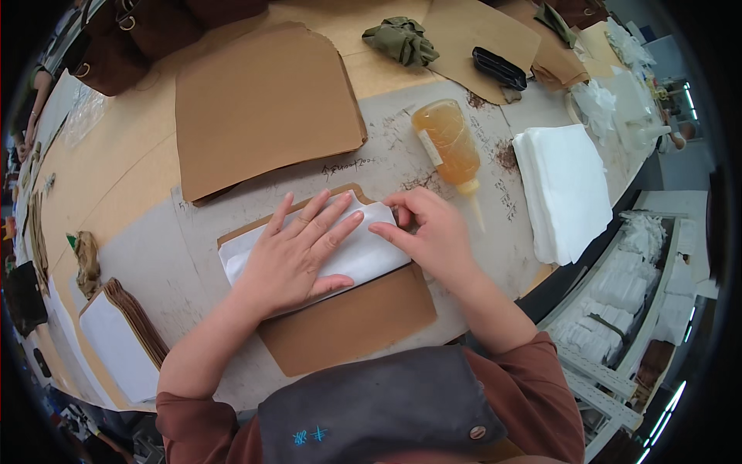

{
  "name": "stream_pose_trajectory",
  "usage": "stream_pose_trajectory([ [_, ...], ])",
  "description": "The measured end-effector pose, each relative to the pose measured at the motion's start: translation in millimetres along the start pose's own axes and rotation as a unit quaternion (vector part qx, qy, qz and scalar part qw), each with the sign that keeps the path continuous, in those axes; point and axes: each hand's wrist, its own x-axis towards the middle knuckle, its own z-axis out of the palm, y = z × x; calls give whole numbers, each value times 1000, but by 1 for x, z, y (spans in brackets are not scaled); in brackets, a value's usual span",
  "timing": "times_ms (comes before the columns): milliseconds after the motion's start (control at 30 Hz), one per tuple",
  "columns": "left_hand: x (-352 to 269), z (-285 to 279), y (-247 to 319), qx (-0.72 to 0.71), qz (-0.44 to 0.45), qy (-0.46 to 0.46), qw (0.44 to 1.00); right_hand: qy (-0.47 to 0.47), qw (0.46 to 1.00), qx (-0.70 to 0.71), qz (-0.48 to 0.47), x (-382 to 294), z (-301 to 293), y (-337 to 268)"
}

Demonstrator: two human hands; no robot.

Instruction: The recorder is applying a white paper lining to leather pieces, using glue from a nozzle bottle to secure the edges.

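Note:
A white sheet (324, 255) lies over a brown leather-like panel (348, 191), whose top edge shows beyond it. My left hand (298, 255) presses flat on the sheet with its fingers spread. At the sheet's right end, the thumb of my right hand (432, 232) touches its top and the curled fingers sit by the edge; whether they pinch it is hidden. Below the sheet, towards me, extends a brown flap (353, 325), with a dark line where the two meet. A squeeze bottle (446, 142) of amber liquid lies to the right, nozzle pointing towards me.
Beyond my hands lies a stack of brown sheets (266, 110). White sheets (565, 191) are piled at right; white-faced brown panels (119, 348) at left. Olive cloth (401, 42), a black object (498, 68) and brown handbags (110, 52) lie farther back. Another person's arm (37, 101) shows far left.

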Motion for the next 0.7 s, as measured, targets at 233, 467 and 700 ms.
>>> stream_pose_trajectory([
  [233, -19, -2, -13, -15, 29, 94, 995, 2, 996, 75, -39, 0, 4, -3],
  [467, -86, 0, -17, -113, -187, 215, 952, 6, 990, 34, -139, -13, -4, -8],
  [700, -123, 2, -10, -177, -268, 201, 925, -127, 968, 121, -178, -28, -27, -13],
])
